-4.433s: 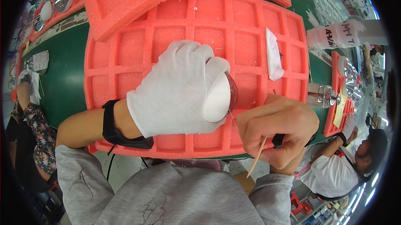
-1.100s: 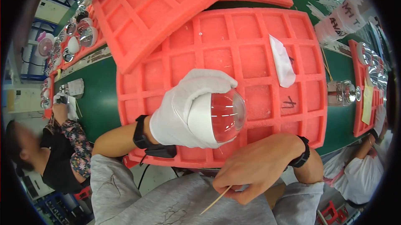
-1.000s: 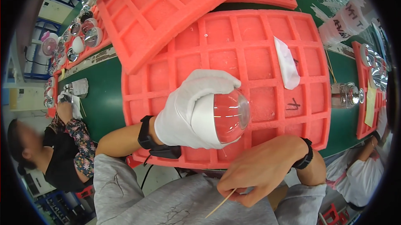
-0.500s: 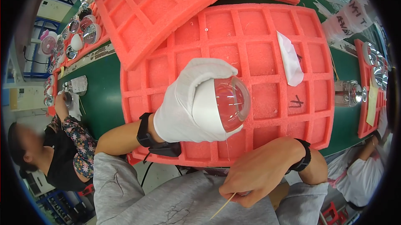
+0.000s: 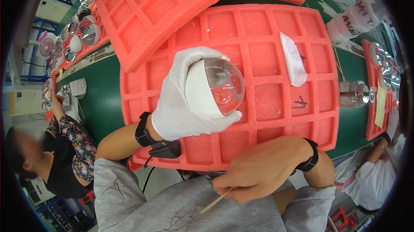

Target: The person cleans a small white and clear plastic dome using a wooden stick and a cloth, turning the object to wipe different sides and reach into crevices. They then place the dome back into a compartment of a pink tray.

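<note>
My left hand [image 5: 181, 102], in a white glove, is wrapped round a ball [image 5: 202, 90] with a white shell on one half and a clear dome on the other. The ball is held tilted above a red foam tray [image 5: 263, 85], its clear side turned up and to the right. Nearer to me, my bare right hand [image 5: 263, 167] is closed on a thin wooden stick [image 5: 215, 202], which points down and left over my lap. The fingertips of the right hand are partly hidden beneath it.
A second foam tray [image 5: 151, 12] overlaps the far left corner of the first. A white cloth or paper piece [image 5: 293, 59] lies in the compartments. To the right stand a glass jar [image 5: 355, 94] and a plastic-wrapped roll-like thing [image 5: 353, 21]. Co-workers sit left and right.
The ball has risen slightly away from me and rolled in my left hand, so its clear dome faces more upward. My right hand has shifted a little left with the stick.
</note>
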`<state>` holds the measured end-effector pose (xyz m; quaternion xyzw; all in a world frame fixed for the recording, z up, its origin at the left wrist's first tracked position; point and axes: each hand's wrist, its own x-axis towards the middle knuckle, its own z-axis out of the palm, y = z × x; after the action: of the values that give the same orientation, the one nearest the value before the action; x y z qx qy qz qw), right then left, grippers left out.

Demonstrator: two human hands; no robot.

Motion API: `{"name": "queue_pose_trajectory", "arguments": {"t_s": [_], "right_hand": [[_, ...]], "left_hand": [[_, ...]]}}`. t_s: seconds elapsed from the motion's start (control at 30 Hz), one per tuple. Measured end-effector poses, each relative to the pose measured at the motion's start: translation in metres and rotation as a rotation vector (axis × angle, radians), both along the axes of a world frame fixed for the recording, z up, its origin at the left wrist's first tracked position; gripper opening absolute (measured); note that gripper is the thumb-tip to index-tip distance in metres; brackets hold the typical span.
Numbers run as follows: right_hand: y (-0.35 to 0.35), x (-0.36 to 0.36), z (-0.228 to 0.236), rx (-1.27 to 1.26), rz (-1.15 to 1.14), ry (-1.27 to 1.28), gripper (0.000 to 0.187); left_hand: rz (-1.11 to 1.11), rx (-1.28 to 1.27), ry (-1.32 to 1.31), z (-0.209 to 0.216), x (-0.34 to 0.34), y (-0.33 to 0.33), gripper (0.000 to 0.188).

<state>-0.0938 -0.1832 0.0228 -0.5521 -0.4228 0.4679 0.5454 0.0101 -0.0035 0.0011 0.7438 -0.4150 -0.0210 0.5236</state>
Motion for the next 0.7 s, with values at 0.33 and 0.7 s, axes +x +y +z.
{"name": "queue_pose_trajectory", "arguments": {"t_s": [0.33, 0.7], "right_hand": [[-0.030, 0.019, 0.008, 0.213, -0.702, -0.110, 0.026], [-0.078, 0.018, 0.037, -0.120, -0.932, -0.346, 0.016]], "left_hand": [[-0.052, 0.180, -0.083, 0.003, -0.006, -0.003, 0.083], [-0.289, 0.157, 0.259, 0.000, -0.011, 0.003, 0.083]]}}
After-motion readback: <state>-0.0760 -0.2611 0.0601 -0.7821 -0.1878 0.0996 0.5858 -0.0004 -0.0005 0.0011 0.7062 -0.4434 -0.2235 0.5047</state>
